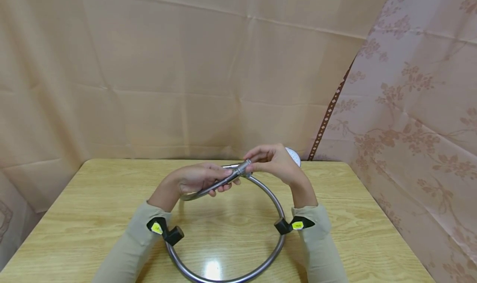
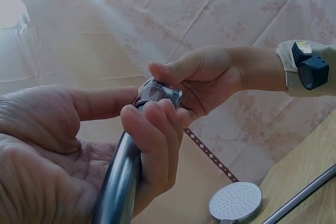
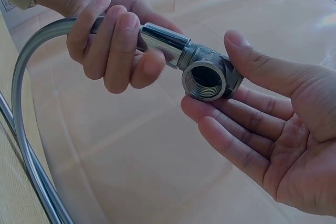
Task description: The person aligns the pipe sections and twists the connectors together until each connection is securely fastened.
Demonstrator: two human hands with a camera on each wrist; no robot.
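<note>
A flexible metal shower hose [image 3: 21, 90] loops over the table in the head view. My left hand [image 1: 199, 178] grips it close to its end, fingers curled round it. At that end a shiny connector nut [image 3: 165, 40] meets a metal pipe fitting [image 3: 202, 54], whose threaded round opening faces the right wrist camera. My right hand [image 1: 278, 163] pinches this fitting between thumb and fingers. Whether the nut is screwed on or only pushed against it, I cannot tell. A round shower head [image 2: 236, 201] with a pale, dotted face lies beyond the right hand, partly hidden in the head view.
The wooden table [image 1: 112, 225] has its far edge close to a beige cloth [image 1: 149, 67]. A flowered cloth [image 1: 421, 129] hangs on the right. Both wrists carry small black cameras, and the hose loop passes beside them.
</note>
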